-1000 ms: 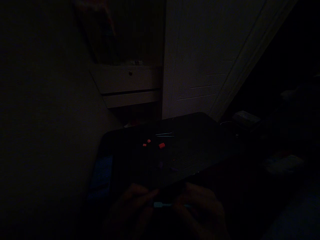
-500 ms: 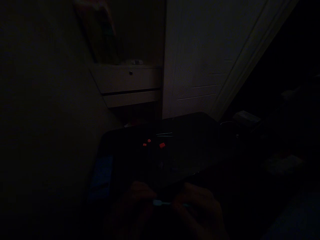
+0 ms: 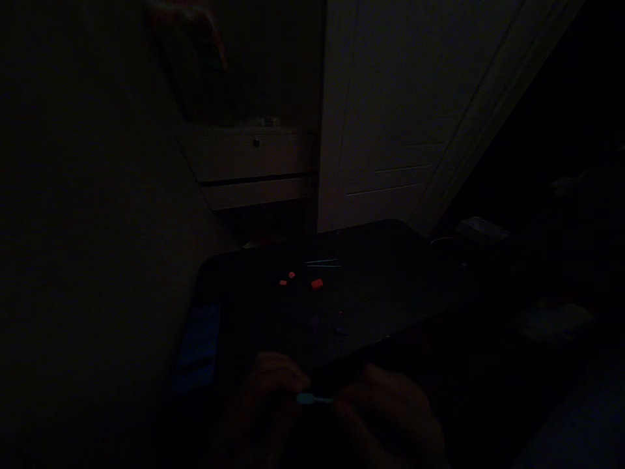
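The room is very dark. My left hand [image 3: 266,397] and my right hand [image 3: 390,410] meet at the near edge of a dark table [image 3: 390,280]. Both pinch a small pale teal piece [image 3: 312,398] between their fingertips. Further out on the table lie three small red pieces [image 3: 317,283], a thin light rod [image 3: 323,262] beyond them, and two dim purplish bits [image 3: 315,321] closer to me.
A blue object [image 3: 198,345] sits at the table's left edge. Behind stand a pale drawer unit with a knob [image 3: 254,155] and a white door [image 3: 405,111]. A pale box [image 3: 481,229] lies to the right in shadow.
My hands stay together at the table's edge with only slight finger shifts; the teal piece looks a little shorter between them. The view has barely moved.
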Motion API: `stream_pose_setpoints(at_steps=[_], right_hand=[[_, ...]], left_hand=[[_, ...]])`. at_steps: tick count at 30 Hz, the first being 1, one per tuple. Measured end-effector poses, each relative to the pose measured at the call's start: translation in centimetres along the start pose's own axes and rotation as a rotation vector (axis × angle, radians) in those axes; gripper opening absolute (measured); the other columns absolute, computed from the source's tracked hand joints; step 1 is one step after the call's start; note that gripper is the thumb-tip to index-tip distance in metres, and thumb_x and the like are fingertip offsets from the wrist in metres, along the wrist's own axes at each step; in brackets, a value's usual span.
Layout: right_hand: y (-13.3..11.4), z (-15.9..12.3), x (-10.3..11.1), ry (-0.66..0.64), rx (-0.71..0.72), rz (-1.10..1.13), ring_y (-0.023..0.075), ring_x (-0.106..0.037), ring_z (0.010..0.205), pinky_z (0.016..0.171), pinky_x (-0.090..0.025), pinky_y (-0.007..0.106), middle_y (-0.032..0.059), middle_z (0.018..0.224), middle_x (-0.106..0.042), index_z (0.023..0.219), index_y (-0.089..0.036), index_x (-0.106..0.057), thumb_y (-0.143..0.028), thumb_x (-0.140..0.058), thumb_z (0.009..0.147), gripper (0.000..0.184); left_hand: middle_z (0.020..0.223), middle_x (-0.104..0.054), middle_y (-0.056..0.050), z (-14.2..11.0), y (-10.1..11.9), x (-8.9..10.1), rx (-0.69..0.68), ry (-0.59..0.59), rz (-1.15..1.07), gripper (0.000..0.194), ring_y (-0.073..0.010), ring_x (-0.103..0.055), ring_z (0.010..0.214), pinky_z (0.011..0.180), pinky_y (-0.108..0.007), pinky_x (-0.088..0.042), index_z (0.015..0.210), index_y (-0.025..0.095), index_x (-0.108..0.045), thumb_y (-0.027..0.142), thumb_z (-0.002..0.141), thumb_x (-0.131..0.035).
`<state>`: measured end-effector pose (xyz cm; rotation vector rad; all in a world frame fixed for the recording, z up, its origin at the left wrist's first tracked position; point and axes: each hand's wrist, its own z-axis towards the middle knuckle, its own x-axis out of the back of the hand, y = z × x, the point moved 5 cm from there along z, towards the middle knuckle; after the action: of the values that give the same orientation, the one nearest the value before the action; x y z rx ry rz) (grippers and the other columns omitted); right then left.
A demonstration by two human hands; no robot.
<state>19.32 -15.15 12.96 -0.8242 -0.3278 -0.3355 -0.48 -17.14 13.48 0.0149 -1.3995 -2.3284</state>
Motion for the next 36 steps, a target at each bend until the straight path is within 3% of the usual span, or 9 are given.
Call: stream_pose_setpoints(at_steps=[3, 9, 12, 18, 28, 32, 36], right_hand=[[-0.2, 0.1, 0.0, -0.011, 0.014, -0.023, 0.0204, -0.079, 0.066, 0.06, -0.068, 0.026, 0.0009, 0.077, -0.081, 0.092, -0.03, -0.083, -0.029, -0.079, 0.098, 0.007], [0.5, -0.8, 0.2, 0.049, -0.064, -0.028, 0.0232, -0.084, 0.078, 0.059, -0.07, 0.024, 0.0052, 0.095, -0.086, 0.099, -0.032, -0.087, -0.041, -0.08, 0.1, 0.012], [0.8, -0.8, 0.3, 0.053, -0.058, 0.006, 0.024, -0.085, 0.081, 0.061, -0.07, 0.025, 0.0054, 0.099, -0.087, 0.1, -0.032, -0.088, -0.039, -0.082, 0.098, 0.009], [-0.1, 0.7, -0.2, -0.047, 0.005, 0.031, 0.0181, -0.078, 0.063, 0.054, -0.064, 0.022, 0.0023, 0.08, -0.083, 0.09, -0.029, -0.085, -0.035, -0.077, 0.102, 0.015], [-0.4, 0.3, -0.1, -0.035, 0.064, -0.033, 0.0178, -0.081, 0.07, 0.059, -0.066, 0.02, 0.0016, 0.085, -0.084, 0.097, -0.029, -0.082, -0.035, -0.071, 0.106, 0.016], [0.6, -0.1, 0.4, -0.027, 0.035, -0.011, 0.0192, -0.083, 0.077, 0.063, -0.069, 0.02, 0.0031, 0.093, -0.086, 0.102, -0.029, -0.083, -0.032, -0.081, 0.099, 0.004], [1.9, -0.4, 0.6, -0.051, -0.027, 0.02, 0.0223, -0.085, 0.083, 0.064, -0.07, 0.022, 0.0056, 0.099, -0.087, 0.099, -0.028, -0.084, -0.028, -0.086, 0.094, 0.006]], left_hand=[[0.087, -0.075, -0.001, -0.1, 0.1, -0.2, -0.02, 0.012, -0.026, 0.012, -0.021, -0.072, 0.082, 0.077, -0.032, -0.063, 0.095, 0.03, -0.076, 0.035, 0.104, -0.069], [0.088, -0.075, 0.0, -0.1, -0.9, 0.0, -0.009, 0.029, -0.003, 0.011, -0.0199, -0.072, 0.081, 0.075, -0.03, -0.064, 0.093, 0.03, -0.077, 0.033, 0.103, -0.071], [0.088, -0.077, -0.001, 0.1, -1.0, 0.5, 0.021, 0.005, 0.044, 0.013, -0.021, -0.075, 0.081, 0.074, -0.03, -0.065, 0.09, 0.03, -0.077, 0.032, 0.101, -0.071], [0.087, -0.08, -0.001, 0.8, 0.4, 0.8, 0.05, -0.059, 0.044, 0.011, -0.0231, -0.078, 0.081, 0.075, -0.032, -0.067, 0.089, 0.031, -0.078, 0.033, 0.099, -0.074], [0.08, -0.077, -0.002, 0.6, 0.6, 0.5, 0.037, -0.032, 0.033, 0.021, -0.0221, -0.075, 0.076, 0.073, -0.033, -0.066, 0.085, 0.028, -0.076, 0.038, 0.101, -0.07], [0.088, -0.08, -0.003, -0.3, -0.6, 1.0, 0.051, -0.034, 0.084, 0.013, -0.0212, -0.078, 0.079, 0.075, -0.03, -0.067, 0.091, 0.029, -0.078, 0.033, 0.101, -0.069], [0.09, -0.08, 0.0, -0.9, -1.1, 1.3, -0.005, 0.04, 0.139, 0.006, -0.018, -0.079, 0.077, 0.069, -0.023, -0.066, 0.09, 0.029, -0.078, 0.029, 0.095, -0.075]])
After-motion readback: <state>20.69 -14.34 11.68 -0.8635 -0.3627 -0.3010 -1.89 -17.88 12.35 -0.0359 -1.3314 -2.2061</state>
